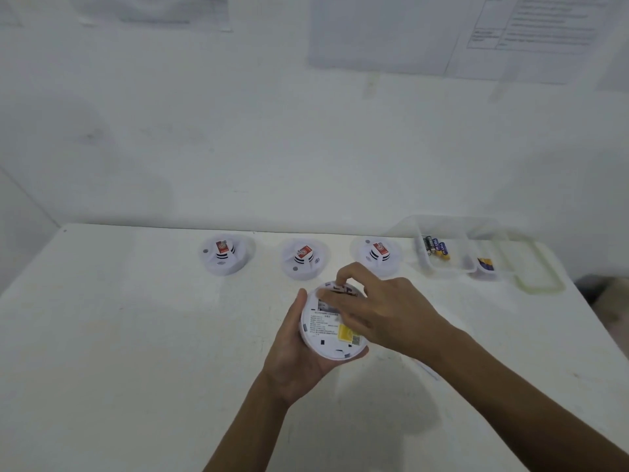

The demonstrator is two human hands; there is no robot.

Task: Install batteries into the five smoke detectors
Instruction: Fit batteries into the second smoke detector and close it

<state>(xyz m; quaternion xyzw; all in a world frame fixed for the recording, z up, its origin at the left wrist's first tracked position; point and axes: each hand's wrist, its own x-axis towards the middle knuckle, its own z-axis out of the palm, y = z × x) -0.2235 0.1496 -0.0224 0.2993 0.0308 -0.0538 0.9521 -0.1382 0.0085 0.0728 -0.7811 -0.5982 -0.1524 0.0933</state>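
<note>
Left hand (pixel 295 352) fingers clamped round upturned smoke detector (pixel 325 330) above desk (pixel 136 335), right hand (pixel 384 311) fingers bunched at its far edge, grip indiscernible; row of three detectors (pixel 304 257) beyond fingers, batteries (pixel 436 248) beyond-right.

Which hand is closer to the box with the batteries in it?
Right. The right hand is at the top edge of the detector, just left of the box and nearer the person. The left hand cups the detector's left side, farther from the box.
</note>
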